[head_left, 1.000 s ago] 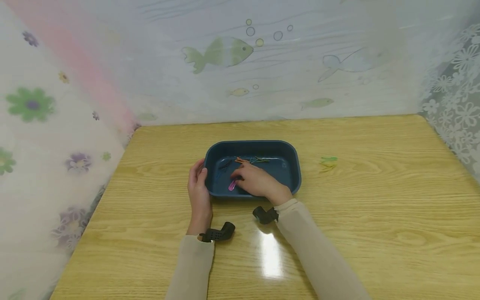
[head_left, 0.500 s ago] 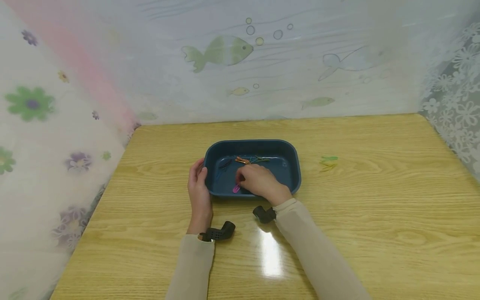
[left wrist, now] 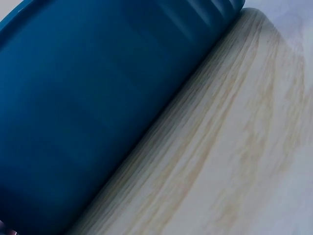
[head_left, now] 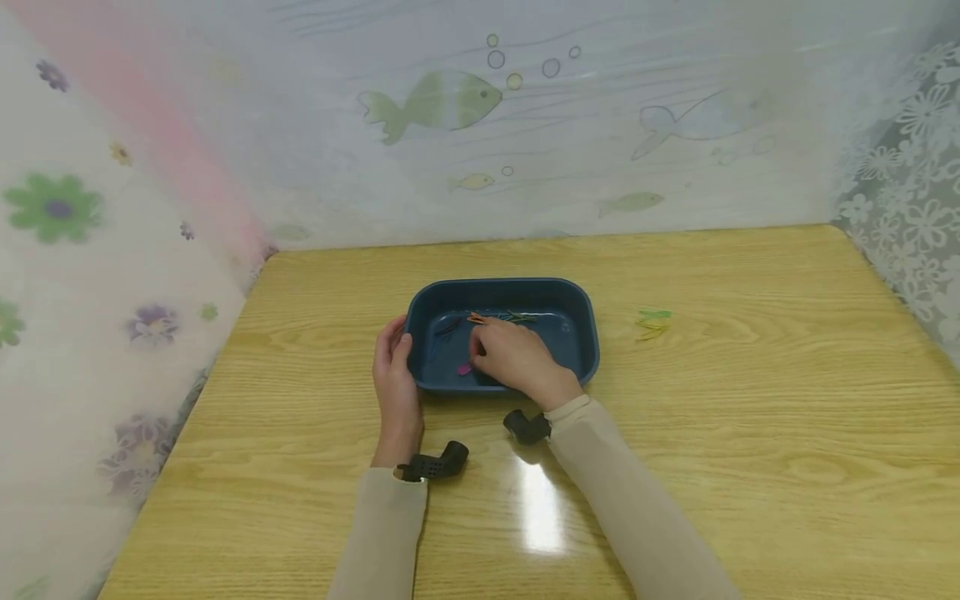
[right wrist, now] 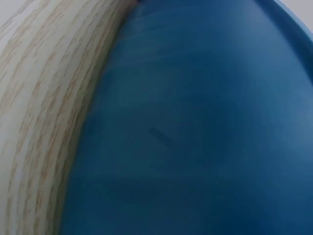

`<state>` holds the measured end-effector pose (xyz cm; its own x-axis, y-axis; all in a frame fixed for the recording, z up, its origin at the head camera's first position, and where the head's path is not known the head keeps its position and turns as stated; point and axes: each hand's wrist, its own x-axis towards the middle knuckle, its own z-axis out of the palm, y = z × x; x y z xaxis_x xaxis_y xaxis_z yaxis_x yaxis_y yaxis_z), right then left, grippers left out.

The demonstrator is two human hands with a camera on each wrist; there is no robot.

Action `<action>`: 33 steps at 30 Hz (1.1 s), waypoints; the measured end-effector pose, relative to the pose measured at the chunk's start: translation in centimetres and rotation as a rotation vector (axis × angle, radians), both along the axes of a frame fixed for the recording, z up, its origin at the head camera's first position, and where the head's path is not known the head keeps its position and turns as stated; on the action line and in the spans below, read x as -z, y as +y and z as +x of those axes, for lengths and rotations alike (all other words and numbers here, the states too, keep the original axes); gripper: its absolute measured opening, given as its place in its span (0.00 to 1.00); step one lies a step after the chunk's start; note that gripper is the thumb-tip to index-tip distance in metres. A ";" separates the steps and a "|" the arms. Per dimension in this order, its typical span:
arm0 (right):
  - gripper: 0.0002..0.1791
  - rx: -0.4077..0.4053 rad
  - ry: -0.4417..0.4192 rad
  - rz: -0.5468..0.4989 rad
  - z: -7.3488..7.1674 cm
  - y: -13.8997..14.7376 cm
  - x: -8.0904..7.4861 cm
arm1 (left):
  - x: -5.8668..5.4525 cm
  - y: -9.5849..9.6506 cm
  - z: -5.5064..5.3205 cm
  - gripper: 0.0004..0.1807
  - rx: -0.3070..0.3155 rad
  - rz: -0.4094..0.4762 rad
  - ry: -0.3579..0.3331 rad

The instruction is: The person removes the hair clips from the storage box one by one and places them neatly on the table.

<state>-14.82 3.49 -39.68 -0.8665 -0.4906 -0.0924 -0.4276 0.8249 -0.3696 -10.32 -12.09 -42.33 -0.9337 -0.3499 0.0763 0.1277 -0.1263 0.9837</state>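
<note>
In the head view a dark blue plastic basin (head_left: 504, 388) sits on the table. My left hand (head_left: 396, 379) holds its left wall, fingers along the outside and thumb by the rim. My right hand (head_left: 517, 354) reaches over the near rim into the basin. Its fingertips pinch a pink hair clip (head_left: 464, 369), mostly covered by the fingers. An orange clip (head_left: 477, 317), a green clip (head_left: 517, 316) and a dark clip (head_left: 447, 325) lie inside near the far wall. The wrist views show the basin's outer wall (left wrist: 88, 98) and no clips.
To the right of the basin, a light green clip (head_left: 656, 314) and a yellow clip (head_left: 652, 331) lie on the wooden table (head_left: 750, 400). A patterned curtain (head_left: 555, 183) hangs behind the table's far edge. Each wrist bears a black camera mount (head_left: 442, 462).
My right hand's fingers have drawn together on the pink clip, and less of it shows now. My left hand stays at the basin's left wall.
</note>
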 end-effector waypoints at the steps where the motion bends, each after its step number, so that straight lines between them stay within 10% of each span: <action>1: 0.02 0.004 0.001 0.002 0.0 0.0 -0.1 | 0.0 0.0 0.0 0.18 0.002 0.002 0.001; 33: 0.04 -0.019 0.058 -0.104 0.7 1.0 -2.3 | 0.4 -0.1 -0.2 0.17 -0.002 0.004 0.002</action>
